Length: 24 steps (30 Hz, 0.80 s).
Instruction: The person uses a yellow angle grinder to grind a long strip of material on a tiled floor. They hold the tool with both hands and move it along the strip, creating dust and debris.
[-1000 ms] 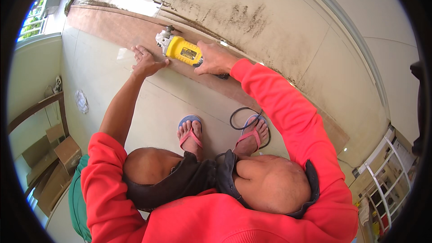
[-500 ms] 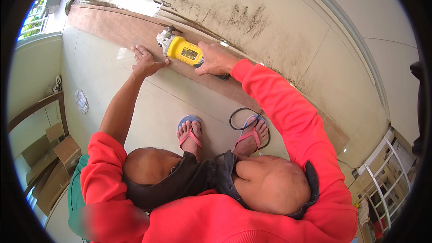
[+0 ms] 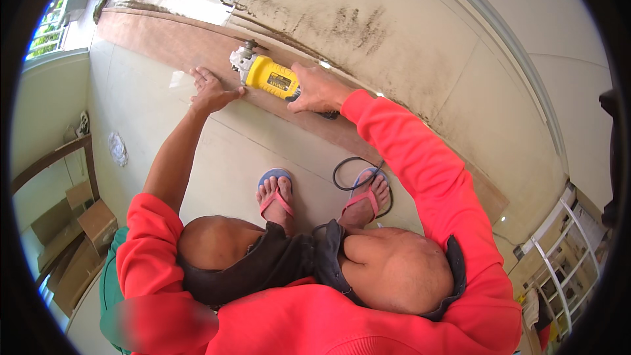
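Note:
A yellow angle grinder (image 3: 269, 79) with a silver head lies over a long reddish-brown board (image 3: 167, 43) on the tiled floor. My right hand (image 3: 318, 90) is wrapped round the grinder's rear body, and its disc sits at the board's far edge. To the left of the tool, my left hand (image 3: 213, 90) lies flat with fingers stretched out on the board's near edge, holding nothing. A black cord (image 3: 338, 174) loops beside my right foot.
Dark dust (image 3: 355, 29) is smeared over the tiles beyond the board. My sandalled feet (image 3: 276, 194) stand on the near side. Cardboard boxes (image 3: 98, 220) are at the left, a white metal rack (image 3: 565, 256) at the right, and a crumpled white thing (image 3: 117, 149) lies on the floor.
Hardly anything differs. The grinder and my right hand have shifted very slightly to the right; my left hand keeps its place on the board.

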Motion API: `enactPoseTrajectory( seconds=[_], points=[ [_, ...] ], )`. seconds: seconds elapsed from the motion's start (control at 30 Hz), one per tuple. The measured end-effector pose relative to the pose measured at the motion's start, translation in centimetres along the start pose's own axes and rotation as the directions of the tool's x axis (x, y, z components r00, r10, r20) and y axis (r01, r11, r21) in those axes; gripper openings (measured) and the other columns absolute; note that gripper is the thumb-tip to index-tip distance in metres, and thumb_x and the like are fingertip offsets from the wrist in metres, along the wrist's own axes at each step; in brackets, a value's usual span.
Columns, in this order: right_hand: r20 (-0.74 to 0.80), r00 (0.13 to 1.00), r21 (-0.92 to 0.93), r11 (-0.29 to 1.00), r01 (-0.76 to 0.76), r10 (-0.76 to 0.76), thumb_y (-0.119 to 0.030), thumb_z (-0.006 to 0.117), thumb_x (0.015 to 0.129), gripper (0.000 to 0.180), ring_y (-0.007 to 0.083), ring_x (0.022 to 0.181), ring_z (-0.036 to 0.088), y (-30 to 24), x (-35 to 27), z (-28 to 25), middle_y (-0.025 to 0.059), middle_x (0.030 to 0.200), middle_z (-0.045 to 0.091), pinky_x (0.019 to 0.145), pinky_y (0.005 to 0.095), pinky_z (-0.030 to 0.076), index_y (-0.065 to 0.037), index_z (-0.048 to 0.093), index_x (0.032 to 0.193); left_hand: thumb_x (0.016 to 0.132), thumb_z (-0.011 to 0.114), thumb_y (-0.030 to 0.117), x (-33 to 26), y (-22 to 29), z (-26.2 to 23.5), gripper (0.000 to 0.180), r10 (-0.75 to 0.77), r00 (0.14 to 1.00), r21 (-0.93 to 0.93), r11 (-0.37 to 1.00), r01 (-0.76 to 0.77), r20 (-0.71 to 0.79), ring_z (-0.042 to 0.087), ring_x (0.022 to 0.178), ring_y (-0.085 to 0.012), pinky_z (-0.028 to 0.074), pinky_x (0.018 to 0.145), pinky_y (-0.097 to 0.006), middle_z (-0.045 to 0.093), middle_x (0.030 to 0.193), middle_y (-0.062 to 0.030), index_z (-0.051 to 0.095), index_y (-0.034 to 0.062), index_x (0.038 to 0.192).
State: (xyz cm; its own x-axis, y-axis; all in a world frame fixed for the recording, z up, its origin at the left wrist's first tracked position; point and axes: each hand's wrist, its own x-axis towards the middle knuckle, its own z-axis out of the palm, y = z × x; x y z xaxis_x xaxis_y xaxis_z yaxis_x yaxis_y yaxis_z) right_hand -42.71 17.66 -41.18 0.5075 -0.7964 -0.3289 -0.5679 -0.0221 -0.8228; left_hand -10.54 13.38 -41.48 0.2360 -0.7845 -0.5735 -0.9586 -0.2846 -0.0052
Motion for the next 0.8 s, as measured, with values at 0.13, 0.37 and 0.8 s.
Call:
enactPoseTrajectory(
  seconds=[0.13,0.37,0.8],
  points=[
    [0.021,1.0,-0.022,1.0,-0.021,0.021,-0.034,0.083,0.071,0.066,0.0461,0.102,0.072,0.05,-0.17,-0.1,0.0301,0.104,0.073,0.09,0.0506,0.058,0.003,0.054,0.118,0.074,0.089,0.066,-0.01,-0.04,0.02,0.157,0.008,1.0,0.011,1.0,-0.008,-0.01,0.0,0.163,-0.0489,0.019,0.122,-0.075,-0.018,0.172,-0.034,-0.016,-0.0103,0.163],
    [0.006,1.0,-0.015,1.0,-0.019,0.019,-0.034,0.083,0.071,0.066,0.046,0.102,0.072,0.04,-0.3,-0.08,0.0299,0.103,0.073,0.09,0.0506,0.058,0.003,0.054,0.117,0.075,0.089,0.066,0.1,-0.07,0.14,0.156,0.005,1.0,0.011,1.0,-0.005,-0.006,-0.001,0.163,-0.048,0.019,0.122,-0.075,-0.018,0.173,-0.0337,-0.016,-0.0098,0.163],
    [0.004,1.0,-0.018,1.0,-0.001,0.001,-0.033,0.084,0.07,0.065,0.046,0.101,0.072,0.4,-0.7,-0.18,0.03,0.105,0.073,0.09,0.0495,0.059,0.003,0.054,0.115,0.072,0.09,0.067,0.38,-0.32,0.39,0.159,-0.012,1.0,0.014,1.0,0.012,-0.006,0.002,0.163,-0.0491,0.021,0.122,-0.074,-0.017,0.173,-0.0335,-0.016,-0.0094,0.163]
  ],
)
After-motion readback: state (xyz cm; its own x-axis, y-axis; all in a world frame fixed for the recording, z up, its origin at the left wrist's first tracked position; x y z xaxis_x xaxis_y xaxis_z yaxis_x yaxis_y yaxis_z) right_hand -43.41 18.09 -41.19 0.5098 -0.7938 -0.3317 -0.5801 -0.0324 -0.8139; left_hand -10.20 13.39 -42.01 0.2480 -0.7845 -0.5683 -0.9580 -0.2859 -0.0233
